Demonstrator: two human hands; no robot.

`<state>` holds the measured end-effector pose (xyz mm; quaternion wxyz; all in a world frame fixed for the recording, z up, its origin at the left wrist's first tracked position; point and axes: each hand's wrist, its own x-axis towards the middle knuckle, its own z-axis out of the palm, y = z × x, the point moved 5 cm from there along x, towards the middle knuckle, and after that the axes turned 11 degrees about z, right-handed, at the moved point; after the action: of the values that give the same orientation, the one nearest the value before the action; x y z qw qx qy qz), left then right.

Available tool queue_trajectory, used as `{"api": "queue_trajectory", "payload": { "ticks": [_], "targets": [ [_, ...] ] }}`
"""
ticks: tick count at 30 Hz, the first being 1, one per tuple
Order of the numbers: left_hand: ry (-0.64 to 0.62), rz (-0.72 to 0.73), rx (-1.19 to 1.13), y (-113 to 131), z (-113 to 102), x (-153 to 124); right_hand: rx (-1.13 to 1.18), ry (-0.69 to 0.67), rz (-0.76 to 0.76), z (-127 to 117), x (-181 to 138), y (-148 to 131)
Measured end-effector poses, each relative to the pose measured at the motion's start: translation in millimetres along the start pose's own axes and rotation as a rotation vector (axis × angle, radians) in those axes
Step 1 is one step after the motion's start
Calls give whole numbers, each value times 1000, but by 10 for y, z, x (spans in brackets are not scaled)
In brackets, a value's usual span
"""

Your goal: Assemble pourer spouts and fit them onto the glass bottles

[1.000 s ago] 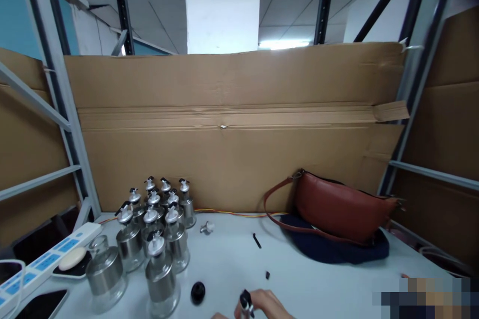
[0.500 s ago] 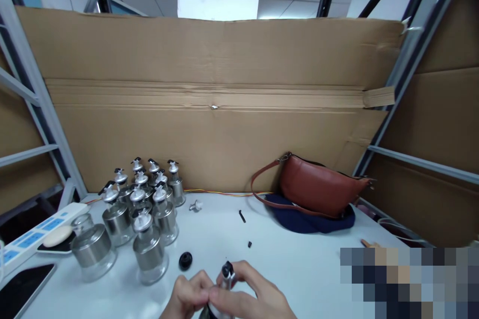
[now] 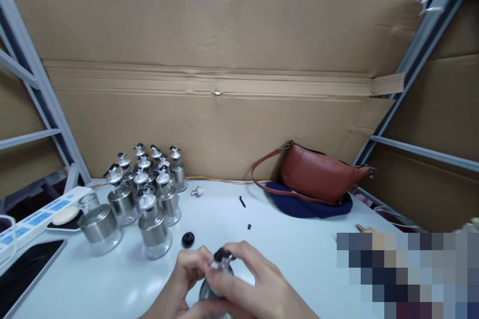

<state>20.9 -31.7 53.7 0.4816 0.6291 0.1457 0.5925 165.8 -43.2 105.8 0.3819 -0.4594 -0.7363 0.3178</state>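
In the head view, low in the middle, both hands are around a pump bottle [image 3: 206,291] of glass and metal. My left hand [image 3: 183,274] is closed at its left side, fingertips by the neck. My right hand [image 3: 262,284] grips it from the right, with fingers and thumb around the pump head [image 3: 223,258] and its black nozzle. My hands cover much of the bottle's body. Just beyond my left hand lies a round black cap [image 3: 187,239]. The nearest standing bottle [image 3: 154,232], farther left, has a metal band and a white pump collar.
Several similar pump bottles [image 3: 123,204] stand at the back left, beside a bottle without a pump [image 3: 99,227]. Left of them are a power strip [image 3: 22,229] and a phone [image 3: 28,274]. A brown bag [image 3: 320,172] rests on a dark blue cap [image 3: 299,207]. Cardboard [image 3: 224,129] walls the back.
The view has tipped downward, so the table things sit higher in the picture. The held pump bottle and both hands have come further into view, still together.
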Motion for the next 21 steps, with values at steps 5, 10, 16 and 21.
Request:
{"api": "queue_trajectory", "payload": {
  "ticks": [5,10,16,21],
  "targets": [
    [-102,14,91,9,-52,67,-316,114,-267,51,-94,-50],
    [-126,163,156,130,-18,105,-488,205,-502,109,-196,-118],
    [-151,184,178,124,7,105,-471,287,-602,167,-200,-72],
    [-135,178,190,91,-6,66,-521,280,-578,215,-214,-44]
  ]
}}
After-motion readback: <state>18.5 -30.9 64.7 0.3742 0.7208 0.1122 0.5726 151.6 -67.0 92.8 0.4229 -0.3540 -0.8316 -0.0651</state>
